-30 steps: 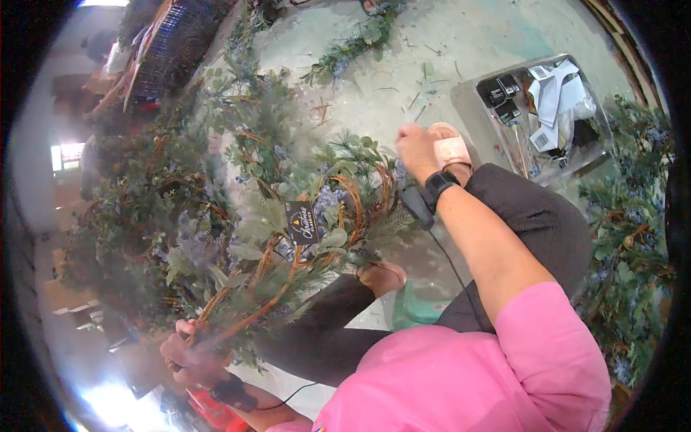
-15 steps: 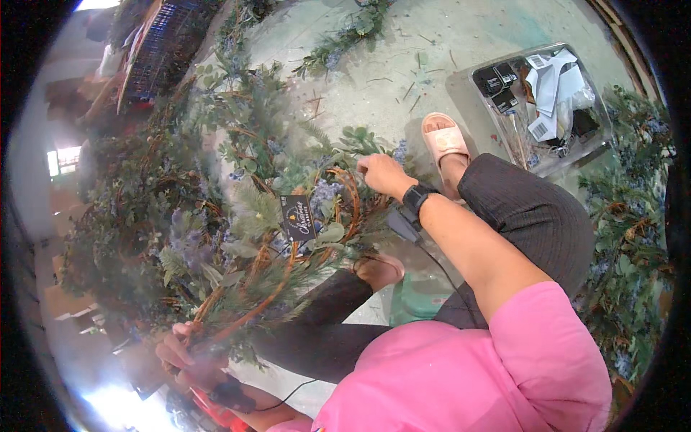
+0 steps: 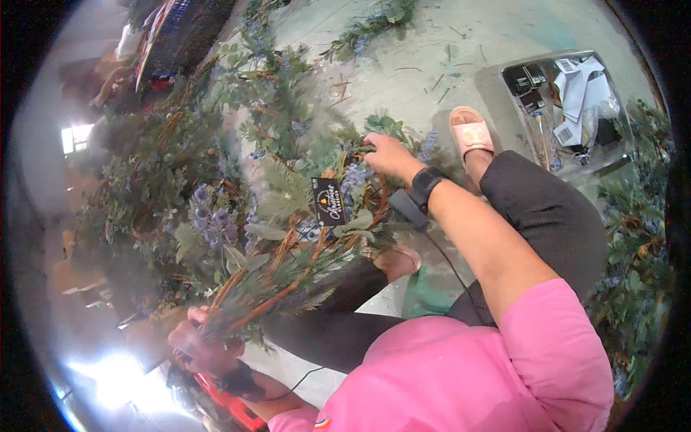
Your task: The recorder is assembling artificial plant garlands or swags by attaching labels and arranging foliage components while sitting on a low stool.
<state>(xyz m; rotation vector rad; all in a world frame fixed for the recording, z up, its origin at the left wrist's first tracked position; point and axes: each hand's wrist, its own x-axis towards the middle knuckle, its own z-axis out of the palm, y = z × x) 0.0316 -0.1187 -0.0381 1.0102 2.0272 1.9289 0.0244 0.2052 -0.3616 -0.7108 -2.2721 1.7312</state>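
Note:
A wreath of brown twigs, green leaves and blue blossoms (image 3: 317, 248) lies slanted over my lap and lower legs. A black card tag (image 3: 329, 201) hangs on its middle. At the wreath's near left end, my left hand (image 3: 200, 344) is closed around the twigs, slightly blurred. My right hand (image 3: 391, 157) is at its far right edge, fingers closed on the greenery; the fingertips are partly hidden among leaves. A dark watch-like band with a small box (image 3: 410, 209) and a cable is on my right wrist.
A clear plastic bin (image 3: 568, 169) with papers and black packets stands at the far right. More greenery (image 3: 633, 237) lies along the right, with a large heap (image 3: 144, 194) at left. A garland piece (image 3: 374, 32) is on the floor ahead. Another person's hand (image 3: 108, 90) shows at the far left.
The whole view has shifted, so most things sit further right. My right hand is a little closer to the card tag, with its fingers in the leaves. The left hand keeps its hold.

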